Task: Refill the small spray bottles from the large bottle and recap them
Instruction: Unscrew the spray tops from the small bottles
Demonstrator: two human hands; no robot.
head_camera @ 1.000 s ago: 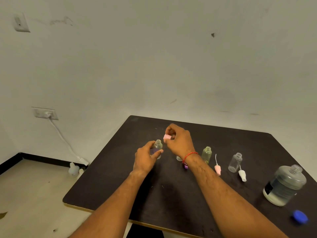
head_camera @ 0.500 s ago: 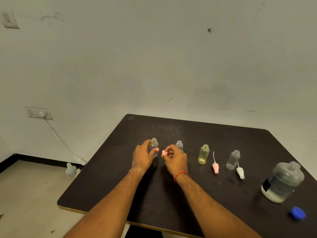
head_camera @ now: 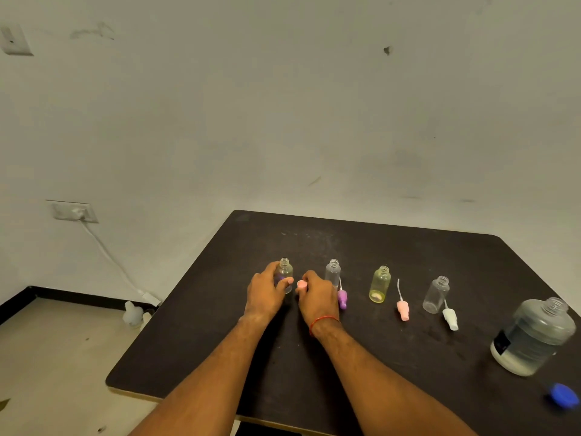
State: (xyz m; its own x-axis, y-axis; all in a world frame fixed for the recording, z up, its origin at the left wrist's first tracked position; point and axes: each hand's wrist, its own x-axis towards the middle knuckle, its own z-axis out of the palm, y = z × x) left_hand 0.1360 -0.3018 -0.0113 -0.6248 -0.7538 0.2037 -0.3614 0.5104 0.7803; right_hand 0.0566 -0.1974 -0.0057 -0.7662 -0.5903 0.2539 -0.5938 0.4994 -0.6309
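Head camera: both hands low on the tabletop, one on a bottle, one on a cap

Both forearms reach forward from the near edge of the dark tabletop and draw close together at the wrists. The left hand lies knuckles up, its fingers and thumb curled round the lower body of the first small bottle, which stands upright with its threaded neck bare. Just to its right, the right hand sits with its heel near the tabletop and pinches a pink cap between thumb and fingertips, beside the bottle and below its neck. The two hands are nearly touching. A red thread circles the right wrist.

Further right the other small bottles stand uncapped in a row: a clear second bottle just behind the right hand, with a purple sprayer lying by it; a yellow bottle with a pink sprayer lying to its right; and a clear fourth bottle with a white sprayer lying in front of it. The large bottle stands open near the right edge, well apart from both hands, partly filled with clear liquid. Its blue lid lies nearer the camera.
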